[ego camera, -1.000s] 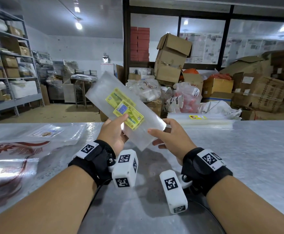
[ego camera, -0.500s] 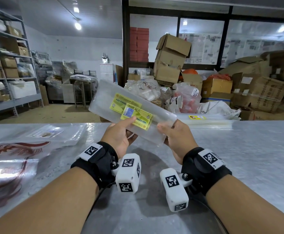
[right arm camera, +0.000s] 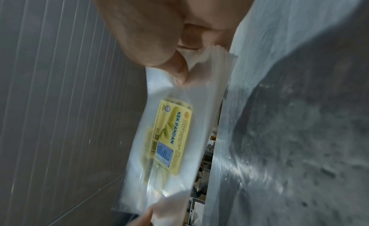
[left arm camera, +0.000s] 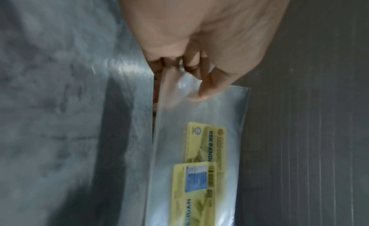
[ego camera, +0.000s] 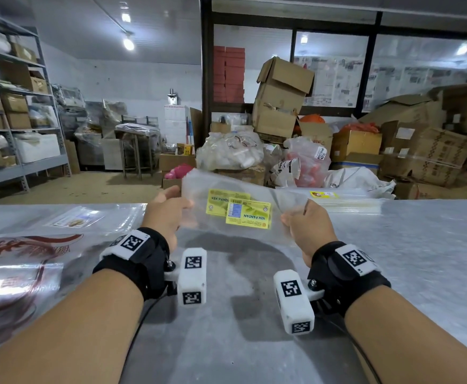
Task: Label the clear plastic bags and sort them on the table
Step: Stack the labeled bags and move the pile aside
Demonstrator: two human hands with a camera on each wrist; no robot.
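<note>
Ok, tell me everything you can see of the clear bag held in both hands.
The clear bag is a long, flat pouch of thin see-through plastic, somewhat crinkled at the right end. Two yellow labels reading KEK PANDAN overlap near its middle; one carries a blue panel and a barcode. It is held lengthwise, roughly level, in the air above the metal table. The left hand pinches its left end, the right hand pinches the right. It looks empty, touching nothing else.

The clear bag (ego camera: 243, 206) was held above the table (ego camera: 407, 259), left hand (ego camera: 165, 217) at its 9 o'clock end, right hand (ego camera: 307, 225) at its 3 o'clock end. Printed bags (ego camera: 19, 261) lay at 9 o'clock; a bag stack (ego camera: 346, 202) lay at 1 o'clock.
</note>
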